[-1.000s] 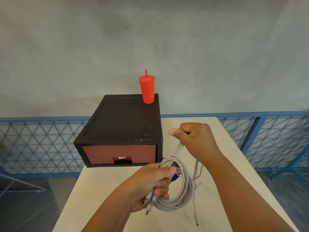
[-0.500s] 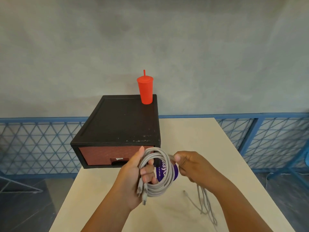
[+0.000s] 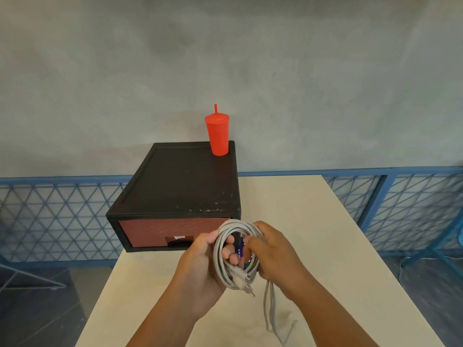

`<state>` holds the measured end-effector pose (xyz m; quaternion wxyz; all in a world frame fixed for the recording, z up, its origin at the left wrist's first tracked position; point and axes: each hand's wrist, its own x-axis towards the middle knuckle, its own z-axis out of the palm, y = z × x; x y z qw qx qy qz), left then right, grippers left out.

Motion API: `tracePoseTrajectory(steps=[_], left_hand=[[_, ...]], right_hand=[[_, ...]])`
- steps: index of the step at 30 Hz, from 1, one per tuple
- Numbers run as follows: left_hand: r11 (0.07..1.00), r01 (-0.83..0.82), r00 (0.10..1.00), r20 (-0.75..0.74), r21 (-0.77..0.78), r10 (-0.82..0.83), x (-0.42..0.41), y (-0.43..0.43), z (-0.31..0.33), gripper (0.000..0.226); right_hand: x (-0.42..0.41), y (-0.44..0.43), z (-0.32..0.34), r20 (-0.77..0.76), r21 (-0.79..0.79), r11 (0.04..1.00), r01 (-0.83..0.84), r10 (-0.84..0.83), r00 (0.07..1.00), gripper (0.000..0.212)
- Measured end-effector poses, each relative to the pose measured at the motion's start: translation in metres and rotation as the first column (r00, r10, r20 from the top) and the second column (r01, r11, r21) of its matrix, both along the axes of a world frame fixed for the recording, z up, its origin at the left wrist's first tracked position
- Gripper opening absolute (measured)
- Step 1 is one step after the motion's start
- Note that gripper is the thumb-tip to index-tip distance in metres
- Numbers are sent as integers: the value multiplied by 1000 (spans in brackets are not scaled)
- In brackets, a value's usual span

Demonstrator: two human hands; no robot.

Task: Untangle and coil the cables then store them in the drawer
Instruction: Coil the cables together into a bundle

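A bundle of grey cables (image 3: 226, 269) is wound in loops around my left hand (image 3: 200, 274), which grips the coil above the table. My right hand (image 3: 271, 256) closes on the coil's right side, pinching the strands. Loose cable tails (image 3: 270, 309) hang from under my right hand down to the table. Metal plugs stick out at the coil's bottom. A purple object shows through the loops, partly hidden. Behind the hands stands a black drawer box (image 3: 180, 181) with a reddish drawer front (image 3: 160, 234), shut.
A red cup with a lid and straw (image 3: 217, 134) stands on the box's back right corner. The cream table (image 3: 313, 234) extends right of the box. A blue metal mesh fence (image 3: 413, 206) runs behind and beside the table.
My right hand swung down from above the coil and came back against it, laying another loop on. The hanging tails have become shorter.
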<state>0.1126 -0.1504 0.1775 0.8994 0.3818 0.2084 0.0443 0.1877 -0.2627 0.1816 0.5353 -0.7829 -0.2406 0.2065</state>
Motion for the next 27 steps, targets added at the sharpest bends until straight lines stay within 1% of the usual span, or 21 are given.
tracePoseTrajectory(steps=[3, 5, 7, 8, 9, 13, 15, 17, 19, 21, 23, 25, 27], left_hand=[[994, 100, 991, 92, -48, -96, -4, 3, 3, 41], [978, 193, 971, 160, -83, -178, -5, 11, 2, 43], [935, 330, 919, 271, -131, -286, -4, 18, -1, 40], [906, 393, 886, 329, -157, -327, -3, 21, -2, 40], [896, 416, 871, 353, -158, -342, -3, 24, -3, 40], [882, 468, 827, 376, -50, -418, -1, 30, -4, 35], [888, 459, 824, 382, -17, -419, -2, 30, -5, 33], [907, 422, 824, 417, -2, -383, -4, 26, -3, 26], [945, 326, 853, 426, 12, -300, -5, 17, 1, 20], [989, 147, 921, 366, -2, -136, -3, 3, 5, 26], [998, -56, 961, 271, -20, 60, 1, -9, 10, 37], [982, -190, 963, 191, -12, 189, 5, -16, 15, 45], [963, -269, 956, 124, -4, 267, 6, -15, 20, 55]], right_hand=[[-2, -2, 3, -25, 103, 995, -18, 20, 999, 20], [-3, -4, 5, -89, 207, 978, -24, 43, 995, 28], [-4, -5, 8, -153, 287, 958, -26, 73, 986, 32], [-5, -6, 10, -159, 308, 951, -32, 85, 984, 34], [-5, -6, 10, -156, 322, 946, -39, 93, 983, 35], [-7, -5, 11, -173, 365, 931, -14, 83, 981, 38], [-5, -5, 10, -180, 380, 925, -9, 84, 980, 39], [-4, -5, 11, -209, 400, 916, 11, 79, 975, 41], [-3, -4, 11, -254, 425, 903, 57, 58, 966, 43], [-3, -2, 10, -283, 445, 890, 99, 35, 958, 43], [-4, -1, 9, -266, 441, 892, 102, 21, 964, 40], [-7, 0, 8, -223, 432, 900, 64, 38, 974, 34], [-9, -1, 8, -177, 416, 909, 14, 66, 982, 28]])
